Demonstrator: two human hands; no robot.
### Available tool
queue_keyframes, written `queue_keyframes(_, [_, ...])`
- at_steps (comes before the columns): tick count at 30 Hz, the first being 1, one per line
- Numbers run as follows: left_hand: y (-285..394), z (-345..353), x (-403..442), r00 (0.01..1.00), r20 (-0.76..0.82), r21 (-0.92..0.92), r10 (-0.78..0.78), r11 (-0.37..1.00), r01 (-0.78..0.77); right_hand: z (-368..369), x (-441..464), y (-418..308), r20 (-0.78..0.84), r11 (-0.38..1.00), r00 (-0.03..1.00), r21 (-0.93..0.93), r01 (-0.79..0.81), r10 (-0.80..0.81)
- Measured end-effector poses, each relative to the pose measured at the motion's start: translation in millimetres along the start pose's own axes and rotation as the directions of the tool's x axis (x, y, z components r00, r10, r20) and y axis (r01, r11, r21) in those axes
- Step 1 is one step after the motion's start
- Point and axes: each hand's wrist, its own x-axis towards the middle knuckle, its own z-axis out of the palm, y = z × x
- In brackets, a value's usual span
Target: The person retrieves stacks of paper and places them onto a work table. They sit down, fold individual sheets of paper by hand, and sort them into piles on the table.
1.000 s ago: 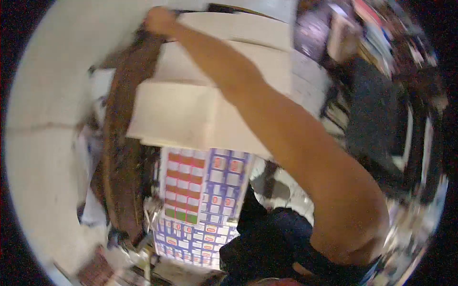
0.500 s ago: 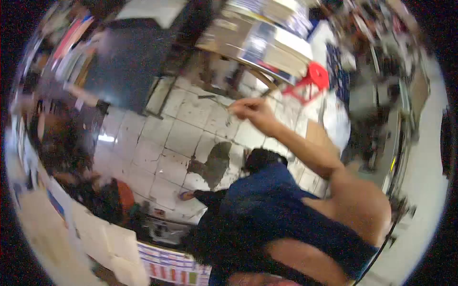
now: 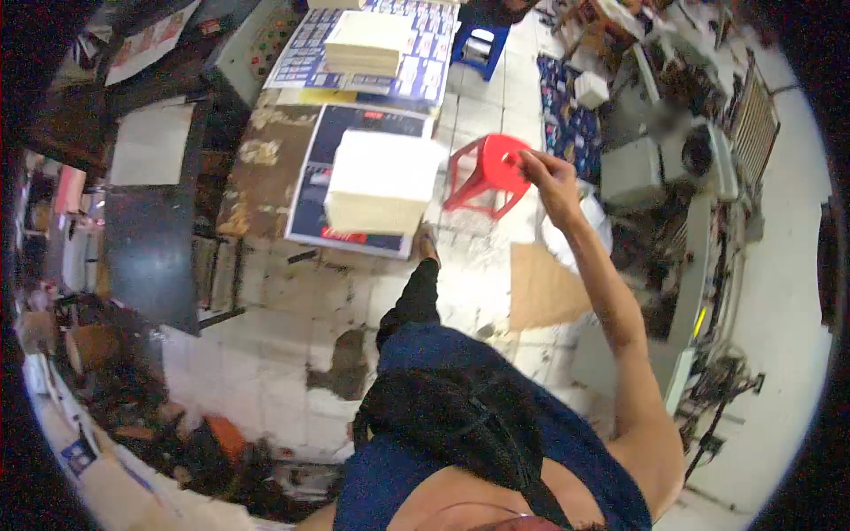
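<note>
My right hand (image 3: 556, 188) is raised ahead of me, its arm stretched forward on the right. The fingers are curled together; whether anything small is pinched in them I cannot make out. In the picture the fingertips overlap the edge of a red plastic stool (image 3: 496, 164); contact cannot be judged. Left of the stool, a thick stack of white paper (image 3: 376, 190) sits on a dark printed sheet (image 3: 305, 208) on a worn table (image 3: 248, 181). My left hand is out of view.
Another paper stack (image 3: 365, 49) lies farther back on blue-and-white printed sheets (image 3: 292, 66). Brown cardboard (image 3: 549, 288) and a white bag (image 3: 575, 234) lie on the tiled floor (image 3: 279, 301). Grey machinery (image 3: 633, 173) stands right; a dark panel (image 3: 150, 248) stands left.
My view has turned and moved toward the table, so the paper stacks and red stool appear nearer. My right hand now appears farther right, fingers still curled.
</note>
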Motion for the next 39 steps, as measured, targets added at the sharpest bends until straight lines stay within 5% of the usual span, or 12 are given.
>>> queue_keyframes(4, [62.1, 77.6, 81.4, 0.995, 0.031, 0.026, -0.095, 0.995, 0.094, 19.5, 196.3, -11.8, 0.234, 0.988, 0.961, 0.085, 0.131, -0.148])
queue_keyframes(8, [112.9, 136.3, 98.6, 0.937, 0.136, 0.090, -0.321, 0.946, 0.311, 45.5, 356.8, -8.1, 0.335, 0.955, 0.924, -0.162, 0.247, -0.182])
queue_keyframes(10, [142.9, 147.1, 91.8, 0.910, 0.151, 0.084, -0.387, 0.922, 0.378, 56.5, 393.4, -18.9, 0.349, 0.956, 0.912, -0.116, 0.268, -0.214])
queue_keyframes(16, [235.3, 186.6, 59.6, 0.829, 0.163, -0.053, -0.535, 0.834, 0.549, 73.8, 498.6, -11.3, 0.353, 0.997, 0.934, 0.066, 0.029, -0.051])
queue_keyframes(21, [299.7, 241.5, 31.9, 0.746, 0.214, -0.071, -0.631, 0.752, 0.656, 97.9, 595.0, 52.2, 0.424, 0.974, 0.905, -0.212, 0.074, 0.023])
queue_keyframes(26, [370.0, 341.2, 19.0, 0.632, 0.233, 0.106, -0.739, 0.665, 0.739, 142.4, 674.1, 124.7, 0.621, 0.848, 0.763, -0.296, 0.439, -0.178])
queue_keyframes(28, [429.3, 372.9, 18.5, 0.515, 0.101, 0.069, -0.851, 0.523, 0.850, 161.6, 697.5, 155.7, 0.763, 0.724, 0.578, -0.221, 0.653, -0.289])
queue_keyframes(29, [466.4, 388.3, 23.9, 0.354, -0.083, -0.121, -0.932, 0.362, 0.924, 175.2, 719.9, 192.8, 0.769, 0.638, 0.445, -0.063, 0.768, -0.459])
queue_keyframes(32, [574.1, 359.4, 16.0, -0.311, -0.478, -0.691, -0.822, 0.133, 0.710, 188.9, 743.9, 228.7, 0.817, 0.626, 0.366, -0.008, 0.780, -0.445])
queue_keyframes(34, [608.9, 341.8, -28.0, -0.341, -0.638, -0.459, -0.690, -0.015, 0.888, 190.2, 753.6, 243.2, 0.827, 0.679, 0.321, 0.097, 0.728, -0.462])
queue_keyframes(36, [662.0, 215.1, -7.0, -0.372, -0.517, -0.819, -0.771, 0.319, 0.476, 193.4, 755.6, 239.0, 0.843, 0.675, 0.314, 0.077, 0.734, -0.437])
queue_keyframes(39, [694.4, 94.1, 47.8, -0.304, -0.704, -0.705, -0.642, 0.686, 0.181, 184.7, 766.1, 246.1, 0.847, 0.722, 0.320, 0.104, 0.684, -0.425])
